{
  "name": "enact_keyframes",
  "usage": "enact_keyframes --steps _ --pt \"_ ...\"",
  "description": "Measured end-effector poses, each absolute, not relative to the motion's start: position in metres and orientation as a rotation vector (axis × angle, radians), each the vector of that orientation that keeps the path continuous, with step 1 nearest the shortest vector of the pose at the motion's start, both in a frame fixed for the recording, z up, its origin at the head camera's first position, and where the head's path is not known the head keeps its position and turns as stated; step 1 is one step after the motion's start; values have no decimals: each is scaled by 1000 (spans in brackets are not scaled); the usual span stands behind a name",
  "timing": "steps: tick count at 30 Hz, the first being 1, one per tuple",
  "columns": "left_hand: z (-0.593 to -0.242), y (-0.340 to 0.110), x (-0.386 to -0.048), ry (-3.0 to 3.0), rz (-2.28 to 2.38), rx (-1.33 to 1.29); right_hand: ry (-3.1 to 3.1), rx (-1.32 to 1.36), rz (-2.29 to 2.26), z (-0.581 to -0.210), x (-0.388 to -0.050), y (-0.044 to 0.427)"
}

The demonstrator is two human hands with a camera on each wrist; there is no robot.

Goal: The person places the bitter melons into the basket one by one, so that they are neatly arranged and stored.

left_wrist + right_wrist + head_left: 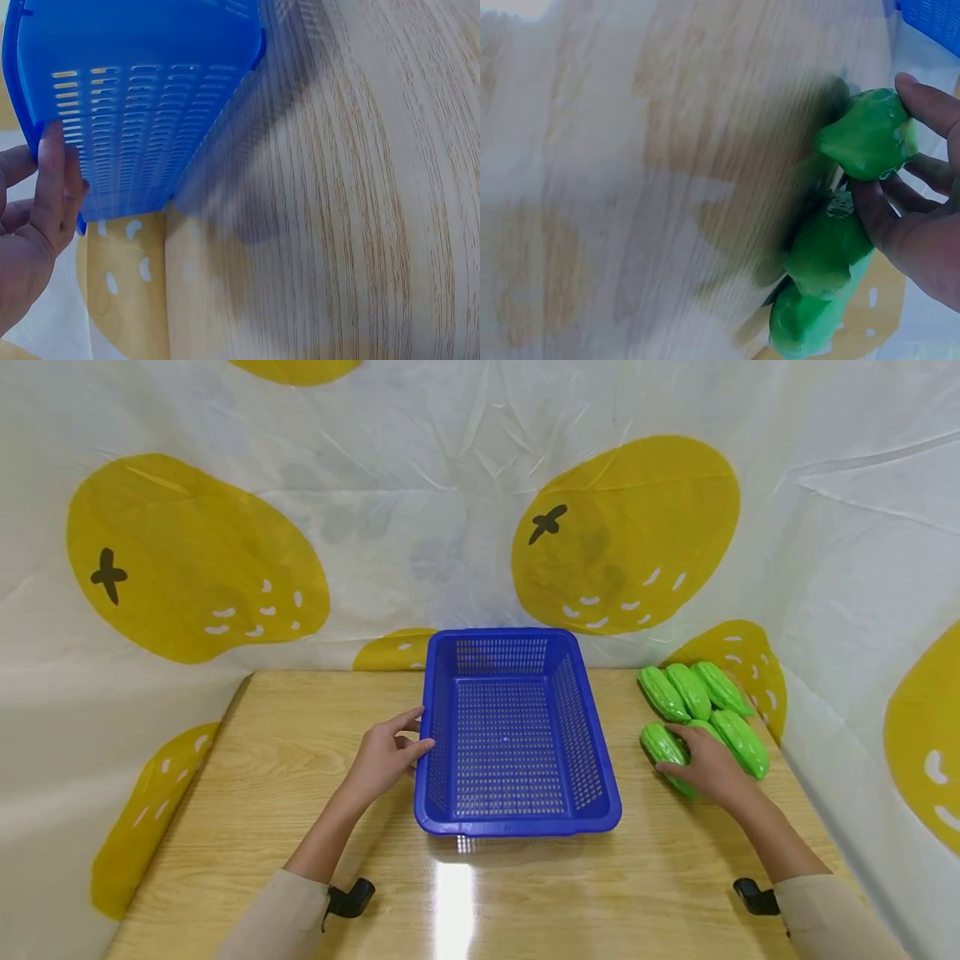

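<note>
A blue mesh basket point(510, 828) stands on the wooden table, its inside bare. My left hand point(381, 760) holds the basket's left rim, thumb at the inner side and fingers outside; in the left wrist view the fingers point(51, 169) lie against the basket's wall point(142, 112). On the right, my right hand point(712, 766) grips the nearest-left green bumpy vegetable point(663, 745). The right wrist view shows that vegetable point(874, 139) between the thumb and fingers of my right hand point(922, 195), with two others point(829, 247) beside it.
More green vegetables point(741, 743) lie close by my right hand, with a row of three point(688, 691) behind them at the table's back right. A white cloth with yellow fruit prints point(420, 527) hangs behind and beside the wooden table point(300, 727).
</note>
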State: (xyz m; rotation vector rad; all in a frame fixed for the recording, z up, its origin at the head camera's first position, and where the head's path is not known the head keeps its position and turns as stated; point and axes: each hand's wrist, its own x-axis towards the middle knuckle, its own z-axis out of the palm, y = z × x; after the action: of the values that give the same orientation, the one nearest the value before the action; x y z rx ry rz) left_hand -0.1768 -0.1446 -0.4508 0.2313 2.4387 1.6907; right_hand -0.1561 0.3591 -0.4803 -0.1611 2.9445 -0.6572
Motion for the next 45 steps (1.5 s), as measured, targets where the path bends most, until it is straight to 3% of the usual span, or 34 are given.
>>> enact_keyframes --steps 22,45 --pt "-449 -144 -178 2410 1706 214 2878 -114 -698 -479 -155 362" --pt "-447 -144 -176 2415 1717 166 2873 -232 -797 -431 -171 348"
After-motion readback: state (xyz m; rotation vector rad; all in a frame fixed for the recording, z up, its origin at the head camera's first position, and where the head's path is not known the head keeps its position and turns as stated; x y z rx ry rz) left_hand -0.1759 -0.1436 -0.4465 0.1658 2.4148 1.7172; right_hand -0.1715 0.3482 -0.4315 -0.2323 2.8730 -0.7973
